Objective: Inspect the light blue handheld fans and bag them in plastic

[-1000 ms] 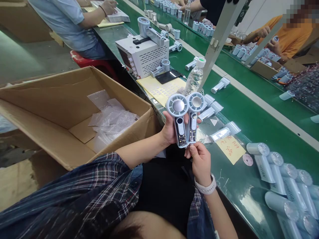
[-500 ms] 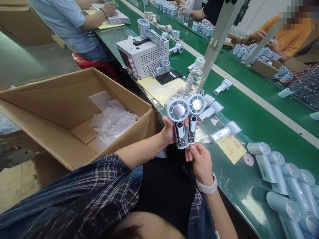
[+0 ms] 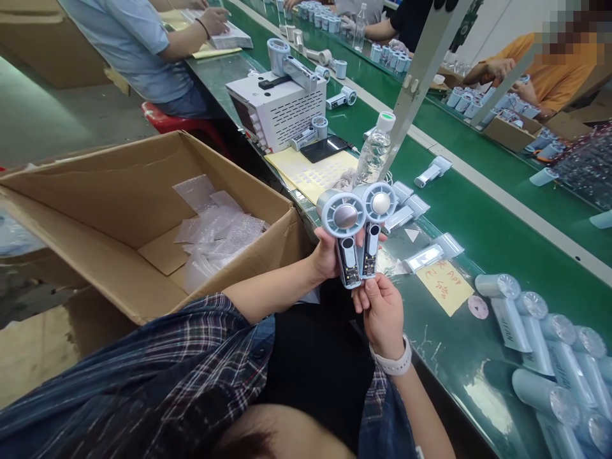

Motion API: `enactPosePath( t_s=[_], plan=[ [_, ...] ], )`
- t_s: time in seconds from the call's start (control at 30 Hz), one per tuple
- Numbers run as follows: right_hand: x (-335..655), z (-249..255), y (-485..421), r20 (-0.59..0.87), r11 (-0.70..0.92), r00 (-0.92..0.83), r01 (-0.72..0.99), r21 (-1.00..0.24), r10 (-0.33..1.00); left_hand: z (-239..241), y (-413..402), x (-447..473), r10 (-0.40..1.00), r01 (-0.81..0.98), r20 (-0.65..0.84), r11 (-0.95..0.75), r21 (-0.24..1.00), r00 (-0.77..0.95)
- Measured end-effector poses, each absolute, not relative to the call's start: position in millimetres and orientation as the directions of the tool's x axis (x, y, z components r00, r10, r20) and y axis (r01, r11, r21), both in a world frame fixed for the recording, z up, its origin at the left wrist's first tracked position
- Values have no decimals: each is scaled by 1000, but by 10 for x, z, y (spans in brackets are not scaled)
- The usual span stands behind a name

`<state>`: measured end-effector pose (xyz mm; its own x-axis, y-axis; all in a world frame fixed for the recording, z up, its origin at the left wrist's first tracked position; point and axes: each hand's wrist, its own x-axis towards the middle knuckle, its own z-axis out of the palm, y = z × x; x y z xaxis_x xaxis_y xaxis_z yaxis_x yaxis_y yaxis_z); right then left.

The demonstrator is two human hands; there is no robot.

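Observation:
My left hand [image 3: 326, 255] is closed from behind around two light blue handheld fans, held side by side with their round heads up. On the left handheld fan [image 3: 349, 254] and the right handheld fan [image 3: 371, 252], the handle fronts are uncovered, showing dark circuit boards. My right hand [image 3: 385, 312], with a white watch on its wrist, is closed with thumb and finger at the lower end of the right fan's handle. Whether a small part is also in that pinch is hidden. Behind the fans, a clear water bottle [image 3: 375, 153] stands on the green bench.
An open cardboard box [image 3: 95, 191] with bubble-wrap bags [image 3: 224, 233] stands at left. A white power supply [image 3: 282, 108], a phone [image 3: 324, 148] and a yellow note [image 3: 444, 288] lie along the bench [image 3: 459, 376]. Bagged fans [image 3: 554, 338] crowd the right. Co-workers sit beyond.
My right hand has shifted slightly left at the base of the fan handles. Both fans are still held, a touch lower in view.

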<state>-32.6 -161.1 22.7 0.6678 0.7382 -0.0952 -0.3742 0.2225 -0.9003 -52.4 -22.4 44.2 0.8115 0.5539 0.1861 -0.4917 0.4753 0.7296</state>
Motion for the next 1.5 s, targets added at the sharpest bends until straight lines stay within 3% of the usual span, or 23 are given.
enactPosePath(
  t_s=[0.37, 0.6, 0.9, 1.17, 1.27, 1.37, 1.43, 1.5],
  plan=[
    [-413, 160, -1630, -75, 276, 733, -346, -897, 677, 351, -298, -513, 510, -476, 173, 556, 681, 843],
    [-324, 120, -1676, -76, 194, 696, -302, -933, 714, 350, -254, -496, 446, -461, 208, 590, 663, 871],
    [-144, -4, -1768, -62, -22, 733, -64, -998, 677, 296, -202, -430, 459, -418, 141, 587, 693, 877],
    [-100, -32, -1763, -3, -41, 736, 34, -999, 677, 289, -189, -431, 449, -443, 174, 611, 656, 876],
    [-109, 20, -1776, 114, 37, 733, 120, -992, 670, 313, -65, -426, 528, -470, 102, 632, 615, 843],
    [-8, 57, -1859, 167, -1, 751, 218, -976, 639, 337, 284, -384, 740, -557, -34, 534, 636, 672],
    [114, 67, -1960, 159, -70, 795, 245, -967, 585, 339, 618, -347, 870, -562, -65, 370, 740, 488],
    [233, 68, -2074, 150, -107, 852, 234, -966, 502, 321, 972, -306, 923, -388, -6, 168, 906, 385]
  ],
)
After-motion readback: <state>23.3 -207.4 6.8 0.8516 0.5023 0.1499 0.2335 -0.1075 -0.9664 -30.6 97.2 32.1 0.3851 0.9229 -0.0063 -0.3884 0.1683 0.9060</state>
